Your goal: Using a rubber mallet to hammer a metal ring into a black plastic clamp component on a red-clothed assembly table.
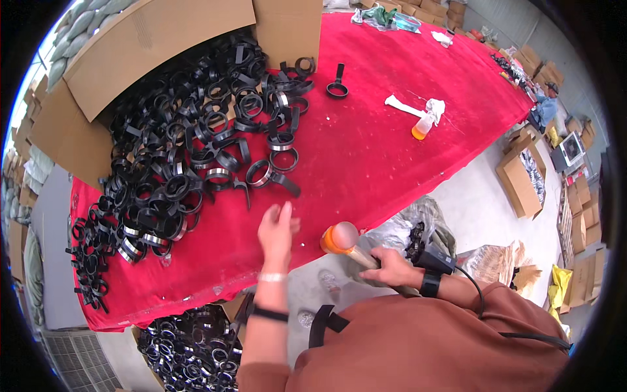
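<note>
My right hand (390, 268) is gripping an orange-headed mallet with a pale handle (338, 239) by the near edge of a red cloth-covered table (372, 166); my left hand (277, 232), loosely spread, is hanging near heaped black ring-shaped parts (140, 212). Bare cloth is stretching rightward, an open cardboard box (514, 186) sitting on pale floor (467, 160) beyond.

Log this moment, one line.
left hand: empty, over red cloth | right hand: holds orange-headed mallet | black handled rings: heaped on cloth
</note>
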Tool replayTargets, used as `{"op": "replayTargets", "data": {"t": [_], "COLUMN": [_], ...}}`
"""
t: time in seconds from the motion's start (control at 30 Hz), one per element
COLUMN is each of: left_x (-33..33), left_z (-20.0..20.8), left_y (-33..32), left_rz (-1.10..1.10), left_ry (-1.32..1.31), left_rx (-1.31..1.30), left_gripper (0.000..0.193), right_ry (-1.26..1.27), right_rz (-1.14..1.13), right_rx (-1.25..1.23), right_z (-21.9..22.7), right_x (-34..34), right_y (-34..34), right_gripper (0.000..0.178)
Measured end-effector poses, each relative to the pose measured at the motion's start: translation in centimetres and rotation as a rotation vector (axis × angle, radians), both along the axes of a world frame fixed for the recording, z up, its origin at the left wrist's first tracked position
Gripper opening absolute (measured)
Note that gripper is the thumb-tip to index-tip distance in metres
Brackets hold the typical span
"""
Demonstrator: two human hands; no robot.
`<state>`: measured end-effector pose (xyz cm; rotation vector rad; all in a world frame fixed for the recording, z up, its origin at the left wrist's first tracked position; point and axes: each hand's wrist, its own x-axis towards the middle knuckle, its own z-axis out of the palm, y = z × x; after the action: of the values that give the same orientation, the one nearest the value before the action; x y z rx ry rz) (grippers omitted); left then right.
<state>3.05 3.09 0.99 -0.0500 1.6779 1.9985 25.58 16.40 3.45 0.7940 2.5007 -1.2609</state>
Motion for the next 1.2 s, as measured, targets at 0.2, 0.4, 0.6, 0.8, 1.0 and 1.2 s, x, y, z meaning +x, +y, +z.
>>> {"op": "replayTargets", "data": {"t": [0.2, 0.4, 0.6, 0.8, 1.0, 1.2], "left_x": [-3.7, 1.6, 7.8, 7.3, 6.9, 7.0], "left_z": [-1.6, 0.5, -4.6, -8.5, -6.9, -7.9], "left_y": [6.2, -2.4, -15.0, -15.5, -15.5, -14.9], "left_rz": [0.173, 0.082, -0.035, -0.143, -0.127, 0.012], "left_ry": [-0.433, -0.15, 0.018, 0.421, 0.161, 0.161], "left_rx": [0.428, 0.127, -0.392, -0.693, -0.416, -0.222], "left_gripper": [0.024, 0.027, 0.027, 0.03, 0.032, 0.033], "right_ry": [0.054, 0.027, 0.167, 0.248, 0.607, 0.238], "right_rz": [-0.05, -0.092, -0.03, -0.001, 0.205, 0.482], "right_rx": [-0.192, -0.092, -0.093, -0.158, -0.004, 0.223], "right_z": [0.2, 0.3, 1.4, 1.5, 3.6, 1.6], "right_x": [0.8, 1.3, -1.5, -5.5, -5.8, -5.0], "right_y": [0.1, 1.6, 0.5, -3.5, -6.6, -8.2], "right_gripper": [0.041, 0.04, 0.037, 0.044, 0.05, 0.054]}}
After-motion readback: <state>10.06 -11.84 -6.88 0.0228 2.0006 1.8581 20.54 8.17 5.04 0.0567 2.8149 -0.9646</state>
